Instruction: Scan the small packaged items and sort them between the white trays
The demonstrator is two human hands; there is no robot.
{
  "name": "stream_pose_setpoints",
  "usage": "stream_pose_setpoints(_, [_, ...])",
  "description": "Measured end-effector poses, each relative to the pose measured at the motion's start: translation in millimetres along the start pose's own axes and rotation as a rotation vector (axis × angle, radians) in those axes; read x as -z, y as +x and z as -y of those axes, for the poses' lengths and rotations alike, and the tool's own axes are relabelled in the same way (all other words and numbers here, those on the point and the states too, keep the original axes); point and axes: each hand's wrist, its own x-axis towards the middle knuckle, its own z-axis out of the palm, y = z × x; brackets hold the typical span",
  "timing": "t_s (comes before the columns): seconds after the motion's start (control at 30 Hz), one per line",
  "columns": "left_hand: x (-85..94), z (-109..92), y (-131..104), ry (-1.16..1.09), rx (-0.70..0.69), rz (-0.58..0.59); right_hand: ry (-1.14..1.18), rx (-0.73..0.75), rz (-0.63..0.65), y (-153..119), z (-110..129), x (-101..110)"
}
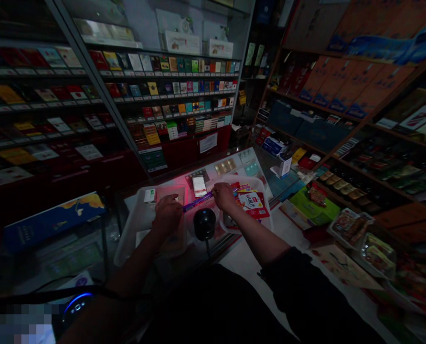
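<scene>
A long, thin purple packet [197, 202] stretches between my two hands above the counter. My right hand [223, 197] is closed on it near its right part. My left hand [167, 212] is at its left end, fingers bent and seeming to pinch the tip. Just below the packet stands a small black desktop scanner [204, 223] with a cable; a red glow lights the counter beside it. Under my right hand is a white basin [268, 215] with red and white snack packets [252, 203]. My left hand is over a pale plastic tray [130, 234] holding a small white box [150, 195].
A device with a bright, pixelated screen [199, 186] is behind the packet. Glass shelves of cigarette packs [184, 65] line the back wall. A blue box [55, 220] lies at left. Cartons [356, 83] and bottles fill the right shelves, with snack tubs [352, 227] below.
</scene>
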Motion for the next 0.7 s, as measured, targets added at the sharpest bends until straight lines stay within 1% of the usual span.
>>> stream_pose_setpoints(0.1, [10.8,5.7,-25.9,0.045,0.042,-0.011,-0.001,0.071,0.020,3.5,23.2,-1.8])
stream_pose_setpoints(0.2, [19.5,8.2,-54.6,0.094,0.096,0.010,0.002,0.154,0.028,3.8,47.7,-6.8])
stream_pose_setpoints(0.4, [27.9,6.5,-106.5,0.126,0.131,0.042,-0.039,0.343,0.065,0.6,93.6,-19.5])
stream_pose_setpoints(0.53, [27.8,5.1,-127.5,0.148,0.172,0.059,-0.063,0.392,0.128,0.6,116.2,-27.0])
stream_pose_setpoints(0.63, [25.2,6.6,-135.2,0.154,0.210,0.074,-0.078,0.378,0.153,0.1,128.2,-32.6])
stream_pose_setpoints(0.7, [23.3,8.1,-138.5,0.153,0.222,0.104,-0.077,0.375,0.157,-1.7,134.0,-36.1])
